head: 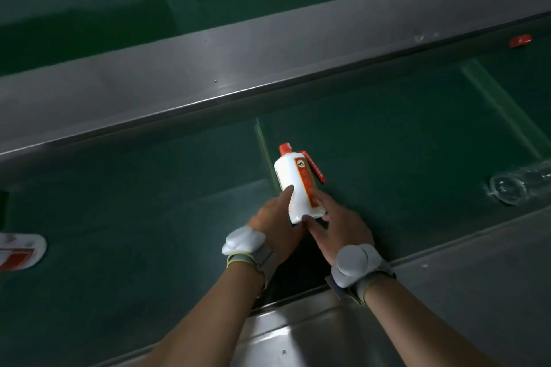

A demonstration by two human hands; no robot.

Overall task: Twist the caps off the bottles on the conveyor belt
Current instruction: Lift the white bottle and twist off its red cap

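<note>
No text, brand or number can be read anywhere. The white bottle [295,185] lying in the middle of the conveyor belt [402,140] carries a long red and orange label [305,180] along its side, with a small dark emblem near the neck end, but the marks on it are too small and blurred to make out as letters. At the left edge of the belt a second white bottle [21,250] shows a red and white label patch [15,258], also unreadable. The red cap [520,41] near the far right edge of the belt shows no lettering that I can tell.
</note>
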